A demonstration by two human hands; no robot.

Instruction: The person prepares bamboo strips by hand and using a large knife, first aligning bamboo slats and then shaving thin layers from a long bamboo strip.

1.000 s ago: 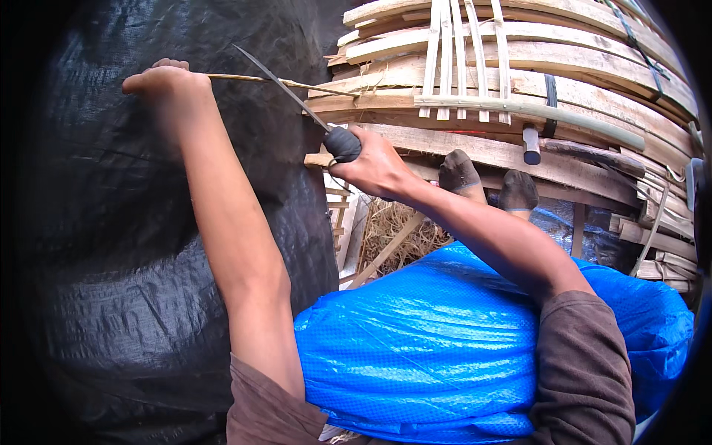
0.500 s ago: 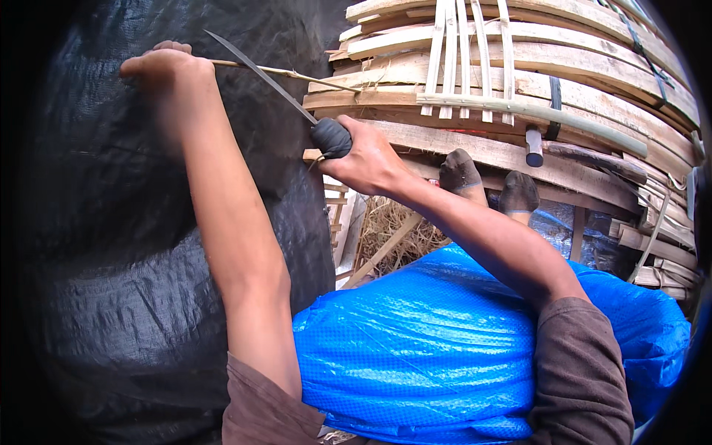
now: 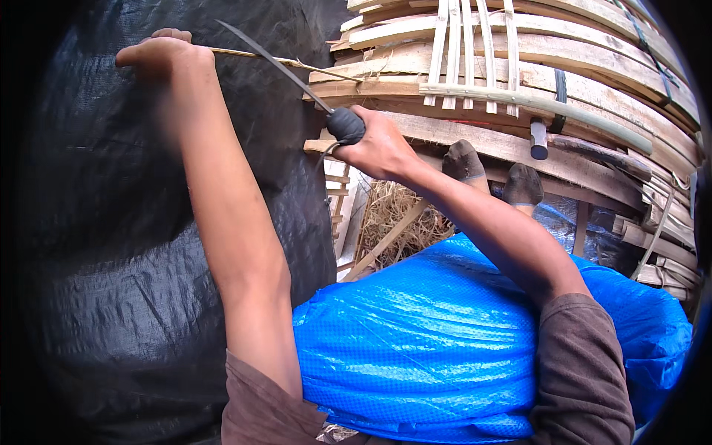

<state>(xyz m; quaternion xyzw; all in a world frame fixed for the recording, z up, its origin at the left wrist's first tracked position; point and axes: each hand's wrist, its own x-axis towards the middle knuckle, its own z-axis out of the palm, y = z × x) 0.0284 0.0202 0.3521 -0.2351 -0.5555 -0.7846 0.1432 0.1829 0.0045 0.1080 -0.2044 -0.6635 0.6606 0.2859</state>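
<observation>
Crinkled black sheeting (image 3: 133, 274) behind tapering knife (image 3: 297, 81), slender stick (image 3: 305, 66).

A metal-headed hammer with a dark wooden handle (image 3: 589, 153) is laid along stacked long, pale wooden planks (image 3: 571, 55). A glossy black plastic sheet (image 3: 133, 297) is spread at left; a shiny blue woven tarpaulin (image 3: 423, 334) is draped at lower centre.

A rough woodworking workshop is indicated by stacked planks (image 3: 408, 59), a hammer (image 3: 539, 139), a knife (image 3: 275, 63) and a heap of shavings (image 3: 426, 228); the left side of the view is covered by black sheeting (image 3: 96, 222).
</observation>
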